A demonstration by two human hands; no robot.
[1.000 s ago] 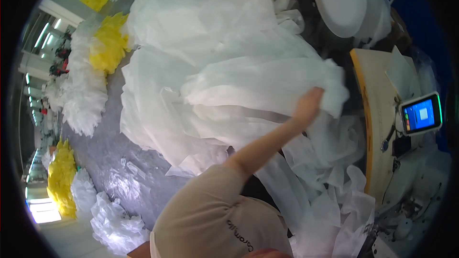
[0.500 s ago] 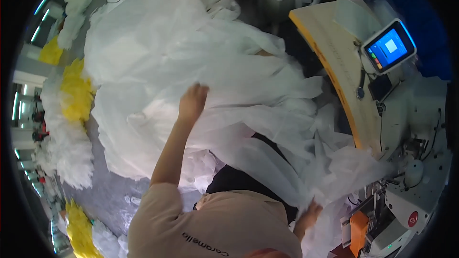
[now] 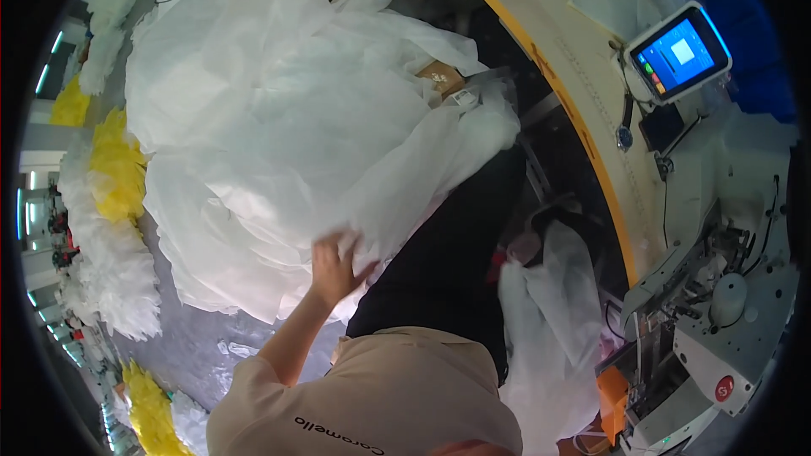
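Observation:
A big heap of thin, sheer white fabric (image 3: 262,110) lies in front of me and to the left, against my dark-trousered leg. Over its near edge is my left hand (image 3: 335,270), slightly blurred, its fingers spread and nothing gripped in them; whether it touches the cloth I cannot tell. A separate length of white fabric (image 3: 553,312) hangs down on the right, between my leg and the sewing machine. My right hand is out of view.
On the right stands a curved pale table (image 3: 574,76) with an orange edge, carrying a lit screen (image 3: 680,55) and a wristwatch (image 3: 624,137). The sewing machine (image 3: 710,329) is at lower right. A brown piece (image 3: 441,78) shows by the heap. Yellow fabric (image 3: 118,169) lies at left.
My left hand has come down toward me and its fingers have spread. My right hand has gone out of view. The fabric that covered my leg has moved off it, baring the dark trousers.

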